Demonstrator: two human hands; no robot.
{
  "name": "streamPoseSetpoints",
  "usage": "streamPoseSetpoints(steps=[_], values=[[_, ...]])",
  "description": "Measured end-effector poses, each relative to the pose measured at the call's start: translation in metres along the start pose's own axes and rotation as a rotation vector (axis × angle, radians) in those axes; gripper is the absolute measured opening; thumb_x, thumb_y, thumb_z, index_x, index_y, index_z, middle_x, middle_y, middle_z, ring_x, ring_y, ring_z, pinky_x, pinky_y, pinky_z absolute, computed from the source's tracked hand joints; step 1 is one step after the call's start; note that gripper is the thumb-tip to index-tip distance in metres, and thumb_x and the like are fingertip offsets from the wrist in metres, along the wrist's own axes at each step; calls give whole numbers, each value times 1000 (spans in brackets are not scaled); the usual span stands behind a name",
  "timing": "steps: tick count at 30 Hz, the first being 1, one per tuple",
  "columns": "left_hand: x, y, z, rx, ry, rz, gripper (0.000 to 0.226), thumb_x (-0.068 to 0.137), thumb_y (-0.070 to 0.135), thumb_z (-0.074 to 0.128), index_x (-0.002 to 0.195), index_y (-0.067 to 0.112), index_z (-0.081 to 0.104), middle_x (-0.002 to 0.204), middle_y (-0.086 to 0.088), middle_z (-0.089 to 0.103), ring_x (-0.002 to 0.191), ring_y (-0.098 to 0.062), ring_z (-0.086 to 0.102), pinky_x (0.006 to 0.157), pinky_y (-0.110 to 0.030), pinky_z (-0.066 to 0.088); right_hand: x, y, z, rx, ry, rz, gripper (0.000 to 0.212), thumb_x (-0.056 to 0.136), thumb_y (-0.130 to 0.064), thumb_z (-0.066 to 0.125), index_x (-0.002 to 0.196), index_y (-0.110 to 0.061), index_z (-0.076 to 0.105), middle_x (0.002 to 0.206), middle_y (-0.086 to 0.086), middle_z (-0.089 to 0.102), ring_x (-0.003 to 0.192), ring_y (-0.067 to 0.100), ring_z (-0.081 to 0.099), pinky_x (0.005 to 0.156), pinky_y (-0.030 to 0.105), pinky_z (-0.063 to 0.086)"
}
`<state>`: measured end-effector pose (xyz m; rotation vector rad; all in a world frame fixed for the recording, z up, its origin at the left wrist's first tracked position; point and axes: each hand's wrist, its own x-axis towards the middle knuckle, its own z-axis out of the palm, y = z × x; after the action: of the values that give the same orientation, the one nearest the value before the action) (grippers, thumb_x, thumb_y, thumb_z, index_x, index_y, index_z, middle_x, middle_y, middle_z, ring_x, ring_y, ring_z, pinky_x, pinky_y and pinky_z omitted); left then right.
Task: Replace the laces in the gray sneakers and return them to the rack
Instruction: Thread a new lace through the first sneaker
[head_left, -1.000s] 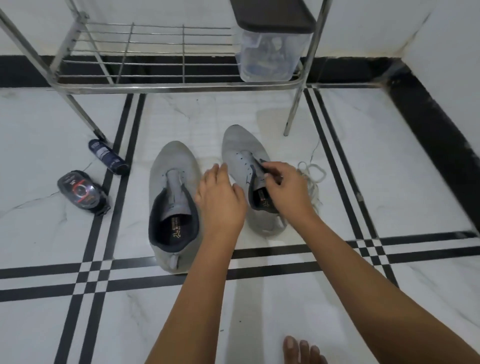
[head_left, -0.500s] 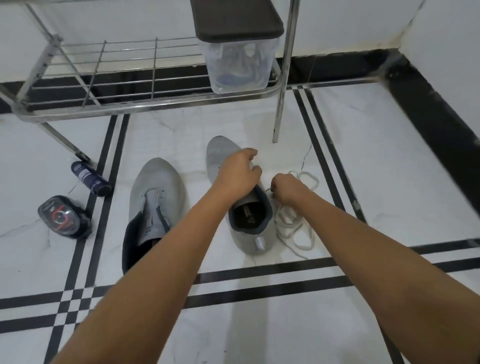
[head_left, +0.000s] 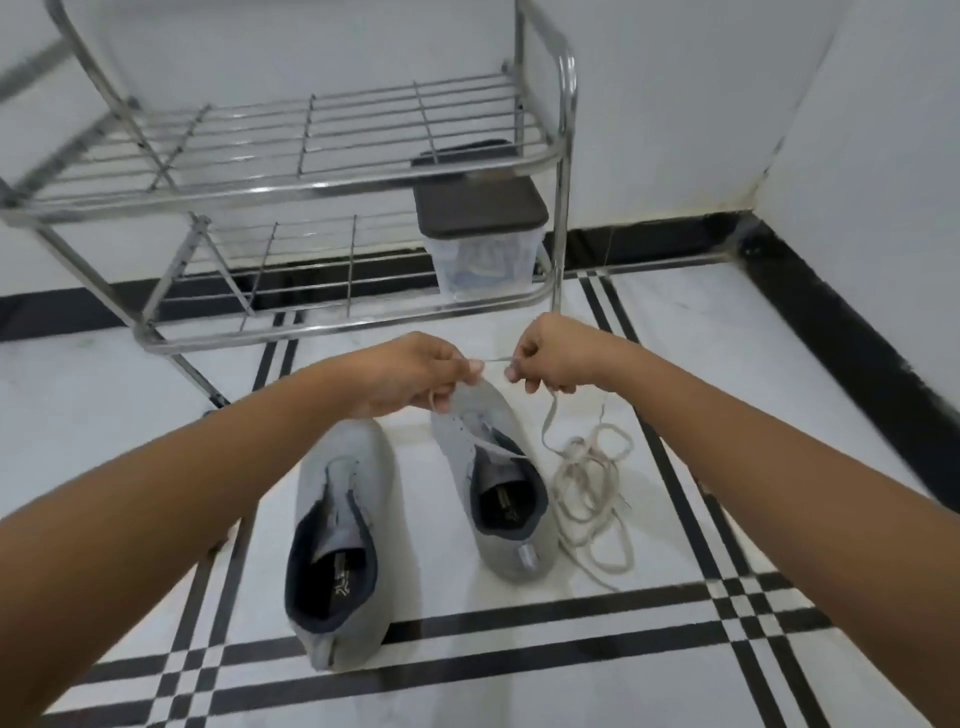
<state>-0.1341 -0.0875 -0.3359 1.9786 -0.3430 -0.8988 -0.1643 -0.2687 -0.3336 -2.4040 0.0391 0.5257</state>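
Left hand (head_left: 415, 374) and right hand (head_left: 550, 358) pinch a lace (head_left: 546, 423) taut — over the farther gray sneaker (head_left: 462, 441).

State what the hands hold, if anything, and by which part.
Left hand and right hand pinch a pale shoelace near one end, a short stretch taut between them.

Both bare arms reach forward, the left hand (head_left: 415, 374) and right hand (head_left: 558, 358) close together, fingers curled, each pinching the thin off-white cloth lace (head_left: 493, 359) between them.
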Motion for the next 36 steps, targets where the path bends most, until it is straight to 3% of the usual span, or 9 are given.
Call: streamPoseSetpoints(steps=[4, 10, 16, 22, 26, 28, 30, 32, 36], values=[[-15, -12, -38, 85, 27, 73, 23, 94, 27, 53, 77, 12, 60, 49, 10, 44, 52, -11, 43, 73, -33, 44, 10, -45, 18, -58, -95, -121, 48, 83, -22, 70, 127, -15, 52, 109, 5, 59, 81, 20, 58, 65, 29, 49], [-44, -60, -111, 76, 157, 98, 27, 92, 33, 53, 75, 12, 58, 57, 3, 40, 54, -11, 43, 78, -35, 50, 55, -103, 53, 10, -26, -164, 14, 93, -15, 56, 94, -9, 68, 70, -1, 64, 49, 13, 42, 44, 20, 35], [-57, -111, -144, -7, 140, 98, 28, 94, 31, 49, 76, 11, 58, 61, 1, 41, 57, -12, 41, 69, -30, 46, 91, -146, 93, -295, -207, -164, 35, 86, -22, 66, 117, -9, 59, 101, 4, 64, 64, 15, 51, 66, 34, 49], [-41, -136, -143, 29, 119, 56, 30, 95, 33, 49, 77, 10, 57, 64, -1, 44, 58, -14, 43, 64, -25, 43, 111, -146, 116, -330, -151, -189, 19, 94, -10, 50, 100, -2, 65, 83, 7, 68, 51, 6, 51, 52, 18, 42], [-39, -154, -155, 94, 120, -31, 30, 95, 36, 47, 82, 11, 60, 65, -1, 44, 60, -13, 45, 67, -25, 42, 123, -111, 115, -636, -200, -37, 25, 94, -18, 54, 112, -3, 63, 104, 11, 69, 67, 11, 57, 62, 24, 45], [-30, -156, -151, 131, 122, -29, 30, 95, 36, 48, 83, 12, 61, 66, -1, 47, 63, -13, 46, 71, -27, 43, 122, -105, 124, -684, -232, -90, 40, 91, -29, 60, 126, -11, 54, 119, 7, 61, 95, 20, 59, 79, 29, 48], [-20, -154, -140, 138, 92, -17, 30, 95, 36, 49, 81, 13, 62, 66, 1, 48, 63, -14, 47, 74, -29, 45, 117, -108, 132, -537, -189, -199, 49, 89, -33, 61, 133, -18, 47, 125, -1, 57, 112, 18, 52, 78, 9, 39], [-12, -155, -125, 111, 60, 2, 30, 95, 34, 50, 78, 11, 61, 63, 6, 49, 63, -14, 47, 74, -28, 46, 117, -109, 135, -403, -151, -241, 32, 93, -27, 56, 122, -14, 58, 112, -1, 62, 101, 13, 55, 59, -1, 32], [-19, -167, -132, 107, 127, 7, 32, 93, 35, 51, 81, 7, 60, 67, -2, 49, 66, -15, 47, 71, -26, 41, 123, -80, 131, -309, -118, -102, 20, 94, -18, 53, 99, -8, 69, 80, 0, 68, 72, 7, 58, 58, 11, 39]])
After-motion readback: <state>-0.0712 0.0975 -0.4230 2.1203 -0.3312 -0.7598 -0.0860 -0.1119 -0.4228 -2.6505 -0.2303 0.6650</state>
